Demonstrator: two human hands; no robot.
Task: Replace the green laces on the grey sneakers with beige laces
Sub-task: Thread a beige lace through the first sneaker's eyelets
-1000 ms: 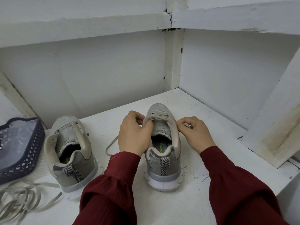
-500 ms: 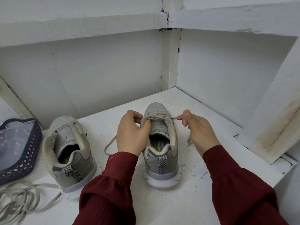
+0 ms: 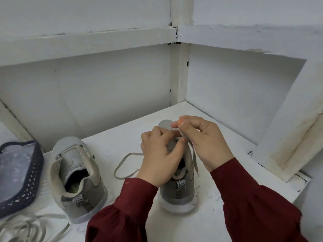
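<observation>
A dark blue perforated basket (image 3: pixel 30 182) sits at the left edge of the white painted bench (image 3: pixel 122 137), cut off by the frame, with a crumpled clear plastic bag (image 3: pixel 13 165) inside it. The bench fills a corner between white walls (image 3: pixel 104 93) that meet at a chipped upright post (image 3: pixel 180 75), with a horizontal ledge (image 3: pixel 87 42) running above. At the bench's right edge a stained white board (image 3: pixel 288 128) leans at a slant, and small dark scuffs (image 3: pixel 250 152) mark the paint near it.

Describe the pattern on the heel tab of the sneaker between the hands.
Black-and-white herringbone on the heel tab, seen best, and only, in the head view.
</observation>
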